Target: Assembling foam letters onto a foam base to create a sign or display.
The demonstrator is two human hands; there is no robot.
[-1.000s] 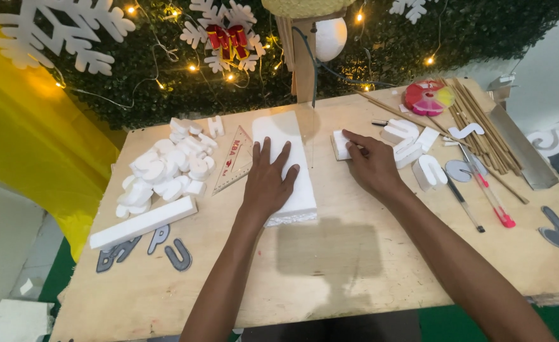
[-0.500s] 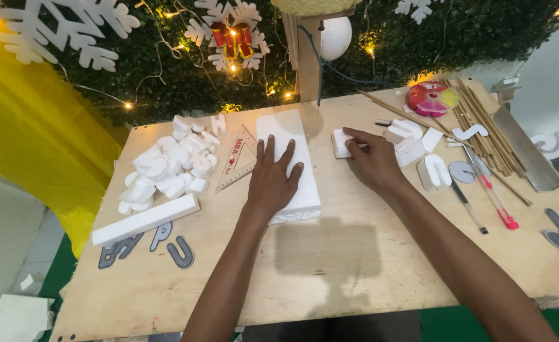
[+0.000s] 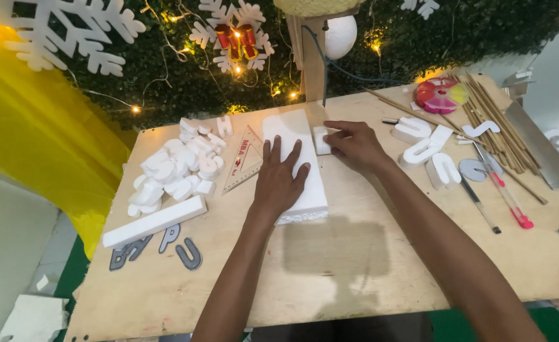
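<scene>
Foam slab (image 3: 295,136), white and rectangular, is laid flat near the middle of the plywood table (image 3: 330,266), its long axis running away from the person, from the near edge toward the far green hedge wall. The slab's near end is rough-cut; its far end stops beside a wooden post (image 3: 313,63). It is pinned from above by the left hand (image 3: 281,180), fingers spread and palm pressed flat on the near half. The slab lies directly under and ahead of that hand, so the left hand is the nearer one.

A small foam block (image 3: 321,140) is held against the slab's right long edge, about midway to the far end. It is pinched by the right hand (image 3: 354,144), fingers curled around it from the right; how tight the pinch is cannot be told. The block's short body is stood roughly parallel with the slab's axis, touching or just beside the edge.

To the left of the slab, a clear triangle ruler (image 3: 244,158) is seen just beside it, then a heap of white foam letters (image 3: 175,168). A long foam strip (image 3: 154,221) is laid diagonally near the left front, with grey cut letters (image 3: 159,244) below it. To the right, more foam letters (image 3: 428,152), a red-tipped pen (image 3: 506,196), wooden sticks (image 3: 488,111) and a round colour tray (image 3: 441,95) are spread, well apart from both hands.
</scene>
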